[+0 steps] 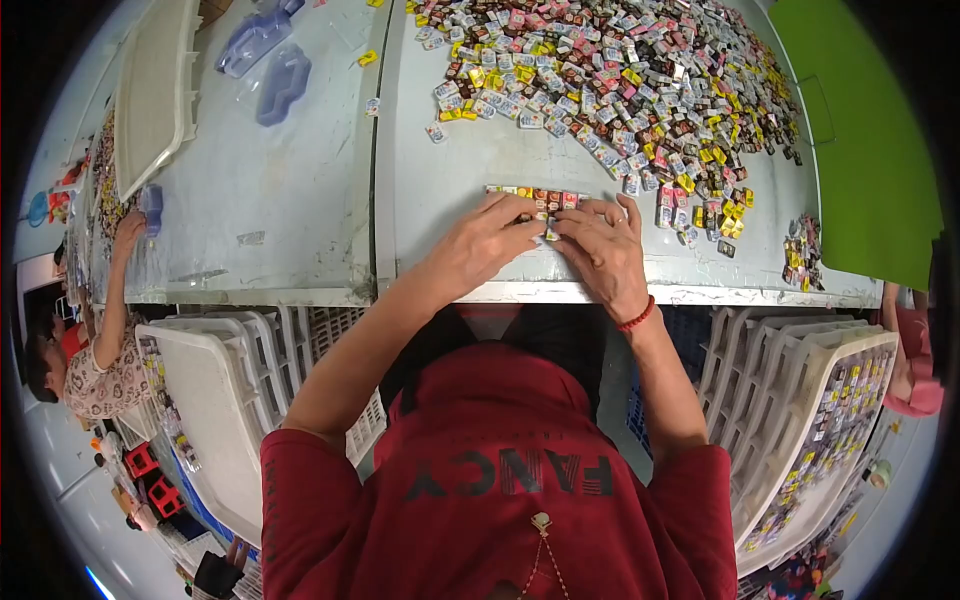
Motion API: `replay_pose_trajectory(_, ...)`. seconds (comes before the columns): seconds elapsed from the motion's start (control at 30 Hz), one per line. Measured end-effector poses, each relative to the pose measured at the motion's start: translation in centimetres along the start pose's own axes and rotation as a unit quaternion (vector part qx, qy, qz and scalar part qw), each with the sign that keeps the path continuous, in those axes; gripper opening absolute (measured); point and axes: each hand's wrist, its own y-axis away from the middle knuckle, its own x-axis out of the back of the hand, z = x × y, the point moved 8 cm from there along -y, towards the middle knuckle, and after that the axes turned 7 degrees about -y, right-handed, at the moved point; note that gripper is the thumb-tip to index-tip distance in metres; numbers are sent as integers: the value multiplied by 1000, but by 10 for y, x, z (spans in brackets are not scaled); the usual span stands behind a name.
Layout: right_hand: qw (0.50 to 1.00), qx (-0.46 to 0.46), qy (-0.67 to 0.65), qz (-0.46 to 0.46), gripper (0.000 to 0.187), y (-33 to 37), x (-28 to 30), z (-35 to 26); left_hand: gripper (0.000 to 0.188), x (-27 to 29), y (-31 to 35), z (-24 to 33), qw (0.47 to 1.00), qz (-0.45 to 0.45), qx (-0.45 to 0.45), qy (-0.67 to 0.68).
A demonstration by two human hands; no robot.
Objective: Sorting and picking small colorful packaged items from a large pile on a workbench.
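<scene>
Close to the table's front edge lies a short block of small coloured packets (553, 199), set side by side in red, yellow, brown and white. My left hand (480, 245) is closed at the block's near side, thumb and fingers bent together on the packets. From the other side my right hand (607, 250) grips the block's right part, its fingers curled and a red bracelet at the wrist. My fingers hide much of the block's near side. Beyond and to the right spreads a large heap of loose packets (610, 90) of the same kind.
Clear plastic trays (283, 85) and a white crate (155, 100) lie on the left table. Stacked white crates (215, 400) stand at my left, and more crates (820, 440) with filled rows at my right. A green panel (860, 130) borders the table. Another person (110, 350) works at far left.
</scene>
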Motion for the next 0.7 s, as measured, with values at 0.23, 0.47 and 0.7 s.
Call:
replay_pose_trajectory(0.23, 990, -62, -47, 115, 22, 6, 38, 19, 32, 17, 6, 6, 989, 136, 61, -19)
replay_pose_trajectory(0.47, 989, -8, 48, 141, 22, -15, 41, -13, 32, -2, 6, -2, 990, 127, 44, -43)
replay_pose_trajectory(0.7, 988, -23, 123, 95, 30, 6, -9, -31, 34, 2, 10, 4, 993, 108, 33, -47)
